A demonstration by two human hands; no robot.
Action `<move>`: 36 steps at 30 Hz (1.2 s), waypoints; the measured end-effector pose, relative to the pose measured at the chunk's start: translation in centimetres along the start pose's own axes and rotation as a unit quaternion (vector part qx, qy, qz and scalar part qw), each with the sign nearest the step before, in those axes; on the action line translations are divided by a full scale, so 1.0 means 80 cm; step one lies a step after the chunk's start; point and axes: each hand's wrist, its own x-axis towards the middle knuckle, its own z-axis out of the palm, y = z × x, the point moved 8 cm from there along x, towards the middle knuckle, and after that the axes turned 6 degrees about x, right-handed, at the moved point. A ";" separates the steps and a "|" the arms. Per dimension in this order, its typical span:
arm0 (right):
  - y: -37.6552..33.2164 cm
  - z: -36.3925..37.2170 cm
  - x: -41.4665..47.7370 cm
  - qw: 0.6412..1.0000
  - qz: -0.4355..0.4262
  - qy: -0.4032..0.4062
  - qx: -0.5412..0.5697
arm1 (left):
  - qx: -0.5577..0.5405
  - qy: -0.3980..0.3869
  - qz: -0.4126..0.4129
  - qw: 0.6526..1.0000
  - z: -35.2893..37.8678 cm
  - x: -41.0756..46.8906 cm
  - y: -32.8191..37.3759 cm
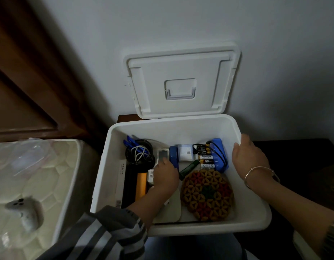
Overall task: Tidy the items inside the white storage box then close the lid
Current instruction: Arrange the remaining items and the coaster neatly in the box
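The white storage box (252, 209) stands open below me, and its lid (181, 81) leans upright against the wall behind it. Inside lie a white remote (162, 154), coiled cables (139, 153), blue pens (129, 142), an orange tube (140, 184), several batteries (206, 158), a blue case (218, 154), a dark green tube (188, 168) and a round woven mat (207, 196). My left hand (165, 176) reaches into the box, its fingers curled down over the near end of the remote. My right hand (249, 156) grips the box's right rim.
A quilted mattress (55, 177) lies to the left with a grey game controller (24, 212) and a clear plastic bag (29, 156) on it. A brown wooden door (31, 72) stands at the far left. Dark furniture (294, 152) sits right of the box.
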 end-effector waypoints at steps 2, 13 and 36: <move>0.000 0.000 0.000 1.000 -0.002 0.001 0.000 | 0.026 0.006 0.030 0.999 -0.004 -0.001 0.003; 0.001 0.000 0.000 1.000 -0.007 0.006 0.020 | 0.128 0.142 0.002 0.982 -0.089 -0.024 -0.084; 0.008 0.007 0.007 1.000 -0.019 0.023 0.005 | 0.126 0.132 0.128 0.975 -0.094 -0.026 -0.080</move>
